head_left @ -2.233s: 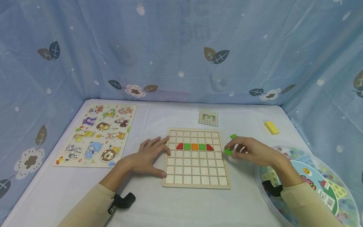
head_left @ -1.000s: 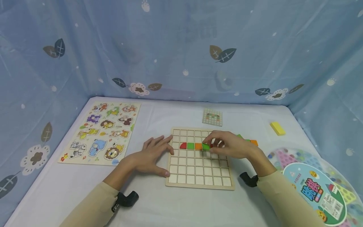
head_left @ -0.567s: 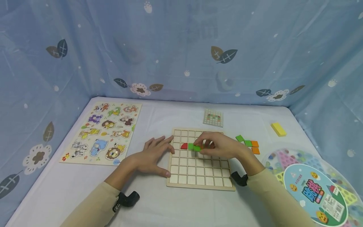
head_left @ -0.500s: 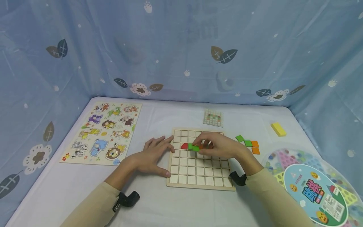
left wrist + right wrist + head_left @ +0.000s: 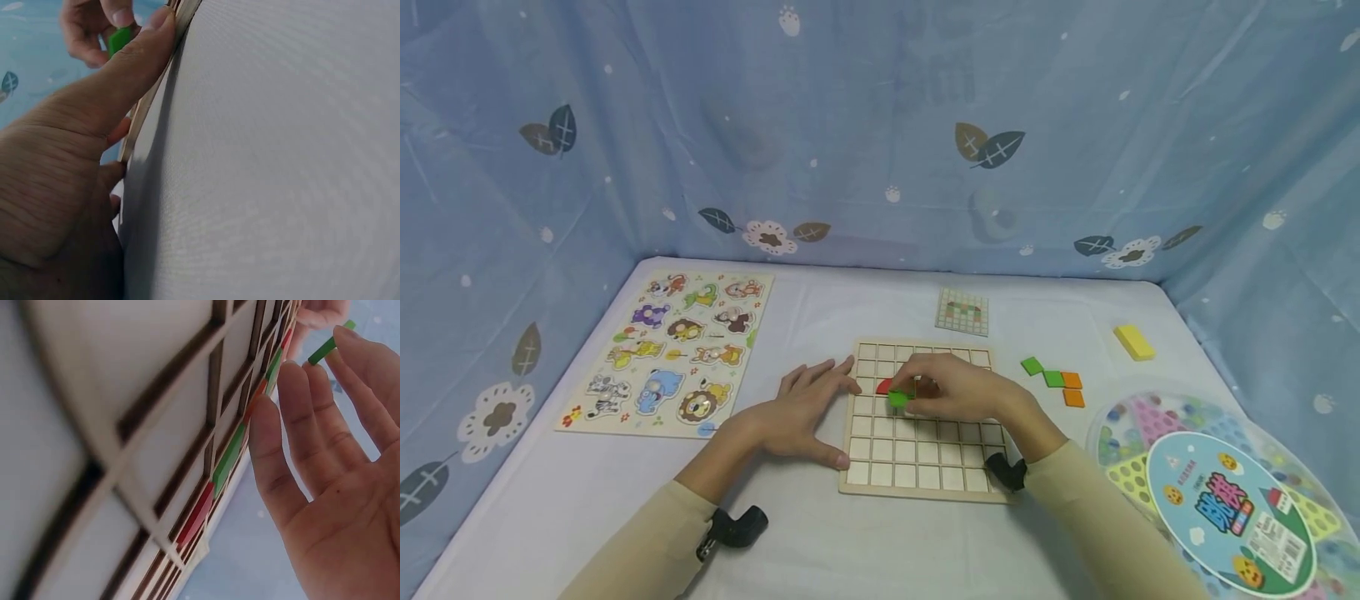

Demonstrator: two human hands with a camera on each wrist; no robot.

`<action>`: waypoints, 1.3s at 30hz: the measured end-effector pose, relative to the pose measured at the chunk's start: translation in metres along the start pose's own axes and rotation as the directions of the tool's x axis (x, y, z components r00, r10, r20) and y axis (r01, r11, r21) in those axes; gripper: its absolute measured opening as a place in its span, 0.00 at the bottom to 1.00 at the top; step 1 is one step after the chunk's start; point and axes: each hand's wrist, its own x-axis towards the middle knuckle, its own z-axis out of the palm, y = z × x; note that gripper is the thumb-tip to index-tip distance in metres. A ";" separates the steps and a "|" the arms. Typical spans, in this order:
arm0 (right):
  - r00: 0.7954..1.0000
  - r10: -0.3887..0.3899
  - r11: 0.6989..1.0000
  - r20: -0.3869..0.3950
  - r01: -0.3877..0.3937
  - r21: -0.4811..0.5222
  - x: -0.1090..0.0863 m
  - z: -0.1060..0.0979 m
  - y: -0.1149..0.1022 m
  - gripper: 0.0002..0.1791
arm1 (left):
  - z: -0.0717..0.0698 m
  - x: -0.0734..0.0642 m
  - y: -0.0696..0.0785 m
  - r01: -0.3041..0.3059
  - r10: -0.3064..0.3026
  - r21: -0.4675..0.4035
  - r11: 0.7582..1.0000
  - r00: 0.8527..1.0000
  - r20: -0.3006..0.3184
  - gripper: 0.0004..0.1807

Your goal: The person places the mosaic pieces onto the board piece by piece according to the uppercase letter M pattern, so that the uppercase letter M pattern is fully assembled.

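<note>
Right hand (image 5: 951,387) is clamped on a green tile (image 5: 898,400), thumb against fingertips. Tile is tipped and clear of the grid board (image 5: 928,450), over its left half, just by the left-end red piece (image 5: 883,387).

Left hand (image 5: 797,417) has fingers and thumb apart, not wrapped round anything; thumb touches the board's left edge toward the near-left corner, fingers are along the same edge further back.

Right wrist view: row of pieces seated in the grid, from board's right side: red quarter-round (image 5: 195,514), green square (image 5: 229,456), orange square (image 5: 253,397), then green and red.

Board sits mid-table. Just off its right edge: four loose tiles, two green (image 5: 1032,366), two orange (image 5: 1073,397). Pattern card (image 5: 962,312) lies between board's far edge and table's far edge.

Yellow block (image 5: 1134,342) toward the far-right corner of the table (image 5: 820,533). Round clear box (image 5: 1232,508) at the right edge, printed label up. Animal puzzle (image 5: 655,427) along the left edge, by the far-left corner. Blue curtain (image 5: 865,100) behind.
</note>
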 end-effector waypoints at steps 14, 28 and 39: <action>0.997 0.058 0.997 0.056 -0.055 -0.055 0.013 0.006 -0.004 0.16 | 0.002 0.001 -0.002 0.048 -0.044 0.091 0.995 0.998 -0.045 0.57; 0.996 0.081 0.992 0.043 -0.076 -0.103 0.019 0.011 -0.005 0.13 | 0.002 0.001 -0.003 0.029 -0.026 0.077 0.997 0.999 -0.041 0.54; 0.997 0.071 0.988 0.034 -0.065 -0.137 0.021 0.012 -0.007 0.13 | 0.004 0.001 -0.005 0.018 -0.015 0.075 0.997 0.999 -0.045 0.53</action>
